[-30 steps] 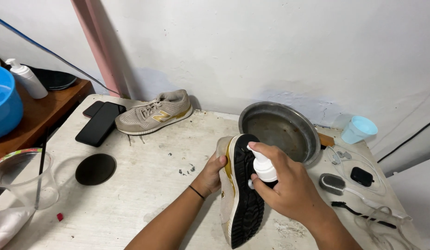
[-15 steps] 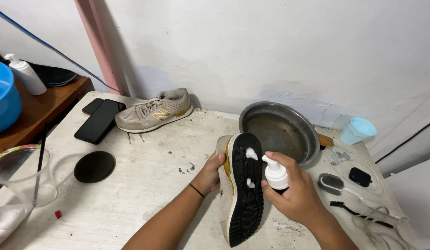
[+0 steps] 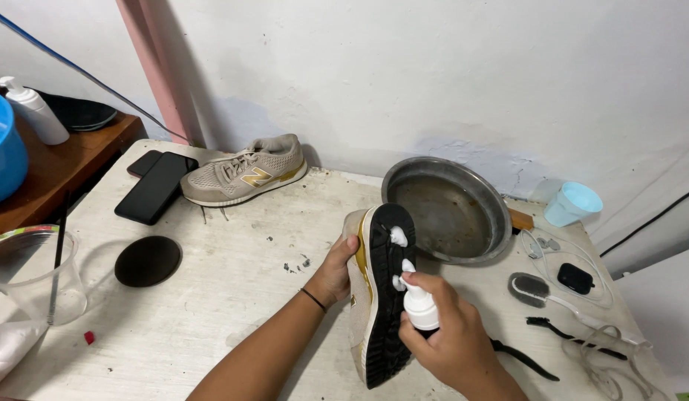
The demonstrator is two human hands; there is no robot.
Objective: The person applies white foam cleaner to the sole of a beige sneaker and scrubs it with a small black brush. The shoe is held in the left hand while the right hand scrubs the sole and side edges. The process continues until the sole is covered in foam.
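My left hand (image 3: 334,269) grips a beige sneaker (image 3: 379,293) by its side, tilted so the black sole faces up and right. White foam blobs sit on the sole near the toe. In my right hand (image 3: 454,341) is a small white foam pump bottle (image 3: 419,303), its nozzle touching the sole at mid-length. The matching beige sneaker (image 3: 244,171) stands upright at the back of the white table (image 3: 211,297).
A metal basin (image 3: 448,208) leans by the wall. Right of it are a light blue cup (image 3: 573,203), brushes (image 3: 534,288), a small black case (image 3: 575,278) and a cord. On the left lie two black phones (image 3: 155,186), a black disc (image 3: 147,261) and a clear cup (image 3: 29,275).
My right hand has moved the pump bottle down the sole from the toe toward the middle, leaving white foam blobs behind. My left hand keeps its hold on the sneaker.
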